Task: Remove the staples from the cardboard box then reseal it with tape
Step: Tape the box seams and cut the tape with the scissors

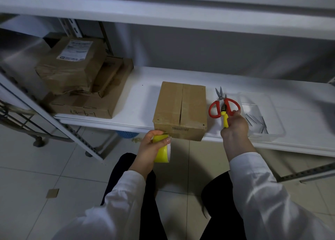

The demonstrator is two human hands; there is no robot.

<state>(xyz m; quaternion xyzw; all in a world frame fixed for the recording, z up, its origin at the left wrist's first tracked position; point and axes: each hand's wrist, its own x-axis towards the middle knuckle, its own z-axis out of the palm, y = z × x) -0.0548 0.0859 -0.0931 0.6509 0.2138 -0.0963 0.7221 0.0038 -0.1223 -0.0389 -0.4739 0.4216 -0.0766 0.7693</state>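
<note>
- My two white sleeves, forearms stretched forward above dark-trousered knees.
- Left hand (pixel 147 149): wrist tipped up, fingers and thumb wrapped round a yellow tape roll (pixel 162 153) held on edge, touching the near left corner of the cardboard box (pixel 181 109).
- Right hand (pixel 234 129): raised at the front edge of the white shelf (pixel 141 94), fingers clenched round the handle of a yellow-and-black tool (pixel 224 115). Its shaft points away from me, across red scissors (pixel 215 106); the tip cannot be made out.
- Cardboard box: on the shelf's front edge between my hands, top flaps closed, centre seam showing.
- Clear tray (pixel 275 123): right of the scissors, holding metal staples (pixel 257 121).
- Grey snips (pixel 219 92): just beyond the scissors.
- Stacked boxes (pixel 81 80): far left of the shelf.
</note>
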